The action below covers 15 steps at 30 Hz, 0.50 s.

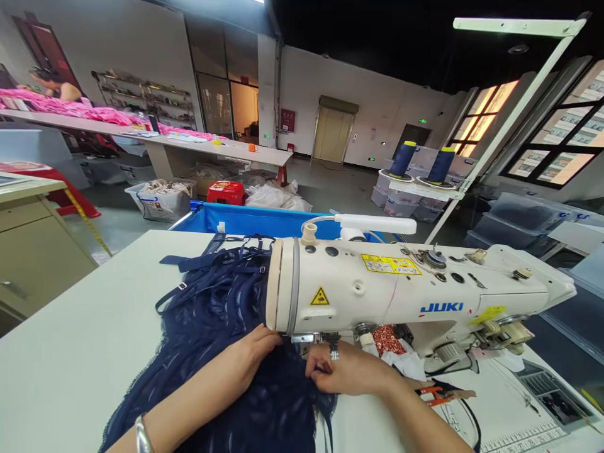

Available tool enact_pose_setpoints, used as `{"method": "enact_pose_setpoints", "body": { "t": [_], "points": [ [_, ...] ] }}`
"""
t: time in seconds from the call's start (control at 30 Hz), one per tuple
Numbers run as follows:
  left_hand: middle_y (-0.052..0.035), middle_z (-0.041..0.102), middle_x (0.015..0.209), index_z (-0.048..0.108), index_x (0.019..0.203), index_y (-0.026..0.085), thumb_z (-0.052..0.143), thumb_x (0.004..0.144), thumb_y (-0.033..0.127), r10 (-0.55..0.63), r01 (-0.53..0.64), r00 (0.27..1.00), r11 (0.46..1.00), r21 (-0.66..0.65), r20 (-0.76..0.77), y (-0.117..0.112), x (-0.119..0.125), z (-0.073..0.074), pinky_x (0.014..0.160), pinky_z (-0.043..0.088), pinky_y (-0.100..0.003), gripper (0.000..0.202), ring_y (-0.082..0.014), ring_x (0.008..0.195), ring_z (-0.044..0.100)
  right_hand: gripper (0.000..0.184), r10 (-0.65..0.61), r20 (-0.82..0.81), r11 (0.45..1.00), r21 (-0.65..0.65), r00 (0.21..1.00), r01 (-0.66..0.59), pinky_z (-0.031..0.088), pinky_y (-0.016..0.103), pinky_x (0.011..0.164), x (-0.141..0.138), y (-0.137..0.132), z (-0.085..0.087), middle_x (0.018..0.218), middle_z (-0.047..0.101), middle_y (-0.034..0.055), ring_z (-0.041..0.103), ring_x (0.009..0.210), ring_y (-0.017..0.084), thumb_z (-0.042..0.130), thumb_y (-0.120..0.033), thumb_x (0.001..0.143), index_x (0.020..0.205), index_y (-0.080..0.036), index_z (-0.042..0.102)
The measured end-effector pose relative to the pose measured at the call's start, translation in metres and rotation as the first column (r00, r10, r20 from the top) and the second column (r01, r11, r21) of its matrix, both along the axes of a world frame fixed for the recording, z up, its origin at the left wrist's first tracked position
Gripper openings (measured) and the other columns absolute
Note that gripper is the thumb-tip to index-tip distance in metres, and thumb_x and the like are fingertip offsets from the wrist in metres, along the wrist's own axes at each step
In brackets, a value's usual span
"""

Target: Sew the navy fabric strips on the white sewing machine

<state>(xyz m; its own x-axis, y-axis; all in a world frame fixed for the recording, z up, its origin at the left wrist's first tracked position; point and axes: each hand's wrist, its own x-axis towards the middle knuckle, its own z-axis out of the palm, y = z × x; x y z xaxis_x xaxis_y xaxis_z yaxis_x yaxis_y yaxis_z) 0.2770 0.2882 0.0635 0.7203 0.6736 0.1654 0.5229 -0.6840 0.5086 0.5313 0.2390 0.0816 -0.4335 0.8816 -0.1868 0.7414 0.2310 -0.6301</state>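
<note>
A heap of dark navy sheer garments (207,314) with thin straps and small metal sliders spreads over the table, left of and below the head of a white sewing machine (344,296). My left hand (258,349) is closed on the navy fabric just under the left end of the machine head, its fingertips partly hidden. Beside the needle area, my right hand (342,370) pinches an edge of the same fabric between thumb and curled fingers. The presser foot area (333,345) lies between my hands, and my right hand partly covers it.
Orange-handled snips (435,396) and a printed ruler (523,437) lie at the right. Two navy thread cones (403,159) stand on a rack behind the machine. A blue cloth bin (231,218) adjoins the table's far edge. Another person (61,85) sits far left.
</note>
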Motion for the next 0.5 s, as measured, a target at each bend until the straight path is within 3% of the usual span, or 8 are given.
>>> {"method": "enact_pose_setpoints", "body": {
  "t": [0.07,0.17,0.23,0.33,0.4,0.5],
  "points": [
    [-0.0098,0.061,0.126,0.059,0.122,0.021,0.026,0.097,0.011,0.068,-0.069,0.998,0.996,0.061,0.016,0.000,-0.007,-0.007,0.104,0.049,-0.034,0.042,-0.0189,0.115,0.060,0.021,-0.044,0.028,0.999,0.016,0.999,0.043,0.035,0.021,0.057,0.000,0.001,-0.005,0.069,0.057,-0.0066,0.051,0.064,0.011,0.061,-0.018,0.078,0.094,-0.028,0.071],
    [-0.0177,0.058,0.126,0.058,0.121,0.014,0.029,0.093,0.011,0.216,-0.207,0.976,0.943,0.261,-0.009,0.004,-0.016,-0.019,0.108,0.043,-0.055,0.041,-0.0285,0.119,0.057,0.014,-0.140,0.034,0.989,0.048,0.990,0.139,0.039,0.023,0.059,-0.003,0.003,-0.015,0.075,0.063,-0.0046,0.055,0.066,0.014,0.059,-0.031,0.087,0.094,-0.029,0.070],
    [-0.0202,0.057,0.131,0.056,0.125,0.012,0.036,0.092,0.018,0.288,-0.257,0.956,0.913,0.317,-0.051,0.007,-0.020,-0.025,0.109,0.038,-0.064,0.039,-0.0334,0.125,0.054,0.019,-0.216,0.047,0.974,0.081,0.975,0.212,0.042,0.025,0.062,-0.006,0.003,-0.023,0.078,0.066,-0.0022,0.059,0.070,0.017,0.057,-0.041,0.091,0.092,-0.028,0.070],
    [-0.0192,0.052,0.142,0.053,0.134,0.013,0.047,0.092,0.025,0.254,-0.212,0.954,0.948,0.238,-0.162,0.014,-0.027,-0.025,0.112,0.037,-0.061,0.044,-0.0354,0.137,0.044,0.022,-0.251,0.073,0.959,0.154,0.965,0.238,0.046,0.026,0.069,-0.011,0.002,-0.032,0.088,0.070,0.0009,0.064,0.079,0.018,0.056,-0.043,0.093,0.097,-0.027,0.071],
    [-0.0169,0.051,0.146,0.054,0.137,0.015,0.046,0.092,0.021,0.210,-0.171,0.952,0.968,0.182,-0.221,0.018,-0.034,-0.022,0.112,0.038,-0.057,0.045,-0.0347,0.142,0.037,0.021,-0.237,0.073,0.959,0.180,0.969,0.221,0.046,0.025,0.072,-0.013,0.001,-0.035,0.091,0.071,0.0017,0.065,0.082,0.018,0.055,-0.038,0.094,0.103,-0.027,0.070],
    [-0.0071,0.049,0.150,0.055,0.139,0.031,0.040,0.091,0.011,0.164,-0.120,0.952,0.977,0.178,-0.258,0.022,-0.045,-0.015,0.113,0.035,-0.058,0.054,-0.0332,0.145,0.033,0.020,-0.218,0.080,0.963,0.181,0.973,0.201,0.046,0.024,0.070,-0.012,0.001,-0.037,0.085,0.070,0.0014,0.064,0.077,0.016,0.052,-0.031,0.094,0.102,-0.024,0.069]
  ]
}}
